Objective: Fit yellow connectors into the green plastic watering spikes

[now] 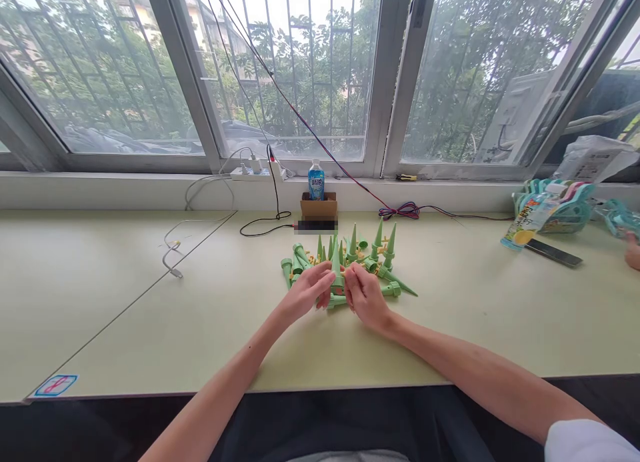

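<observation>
Between my hands stands a green cone-shaped piece [337, 265], its tip pointing up. My left hand [311, 290] is closed round its left side. On the right of the piece, my right hand [365, 292] pinches a small yellow part [344, 273] against its side; the fingertips partly hide that part. Around and behind both hands lies a pile of green spikes and caps, with several spikes upright, such as one green spike [391, 245], and small yellow pieces among them. A green spike lying flat [403, 283] points to the right.
Behind the pile, a blue bottle [316, 181] stands in a cardboard box [319, 206]. Cables [400, 211] run along the back of the table [450, 315]. At right are a clear bottle [533, 219], a dark phone [554, 253], teal items [575, 212] and another person's hand [633, 251].
</observation>
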A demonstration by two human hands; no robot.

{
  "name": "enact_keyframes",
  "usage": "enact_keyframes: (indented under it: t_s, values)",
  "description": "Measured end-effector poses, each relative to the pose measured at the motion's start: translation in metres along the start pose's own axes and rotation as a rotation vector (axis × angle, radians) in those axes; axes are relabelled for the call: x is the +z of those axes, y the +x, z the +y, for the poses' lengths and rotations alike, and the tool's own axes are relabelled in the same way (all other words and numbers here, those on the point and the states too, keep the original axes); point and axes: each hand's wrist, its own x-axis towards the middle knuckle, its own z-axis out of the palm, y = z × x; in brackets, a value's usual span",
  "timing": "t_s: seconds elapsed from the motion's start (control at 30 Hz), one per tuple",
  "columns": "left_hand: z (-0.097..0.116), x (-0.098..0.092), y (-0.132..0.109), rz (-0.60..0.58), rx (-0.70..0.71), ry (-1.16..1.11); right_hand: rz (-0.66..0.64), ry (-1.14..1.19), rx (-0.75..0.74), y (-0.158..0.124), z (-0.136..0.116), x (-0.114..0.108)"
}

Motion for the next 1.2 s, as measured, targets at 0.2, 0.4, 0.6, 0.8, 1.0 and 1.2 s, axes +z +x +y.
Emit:
enact_keyframes:
  t_s: [0.2, 0.4, 0.6, 0.8, 1.0, 1.2]
  values:
    - [0.0, -0.002, 0.001, -0.088, -0.052, -0.013, 0.016, 0.085, 0.006, 0.0, -0.002, 0.0]
    - [-0.007, -0.002, 0.001, -0.105, 0.025, 0.04, 0.04, 0.054, 0.038, 0.001, -0.003, -0.002]
    - [-0.015, 0.0, 0.004, -0.025, 0.034, 0.087, 0.063, 0.043, 0.028, 0.002, 0.002, 0.0]
    - [-0.005, 0.0, 0.007, 0.105, -0.019, -0.031, 0.079, 0.003, -0.043, -0.001, -0.002, 0.001]
    - [-0.005, -0.005, 0.009, 0.108, -0.078, -0.199, 0.099, -0.022, -0.119, -0.001, 0.0, 0.0]
    - [-0.012, -0.008, 0.009, -0.01, -0.196, -0.229, -0.003, -0.027, -0.093, -0.001, 0.002, 0.001]
